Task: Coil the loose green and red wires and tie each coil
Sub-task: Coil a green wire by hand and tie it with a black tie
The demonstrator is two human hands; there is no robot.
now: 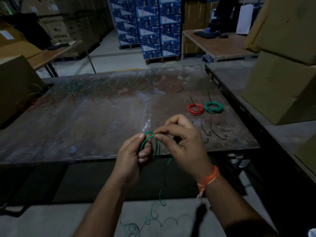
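Note:
My left hand (135,158) grips a small green wire coil (156,147) over the table's near edge. My right hand (181,142) pinches the green wire at the top of the coil. The wire's loose tail (152,214) hangs down and curls on the floor. A tied red coil (196,109) and a tied green coil (214,107) lie side by side on the right of the table. Loose green and red wires (123,89) sprawl across the far part of the table. Several black ties (212,130) lie right of my hands.
The worn dark table (85,127) has its near edge just under my hands. Cardboard boxes (283,79) stack up on the right and another box (15,86) stands at the far left. Blue cartons (150,26) and other tables fill the background.

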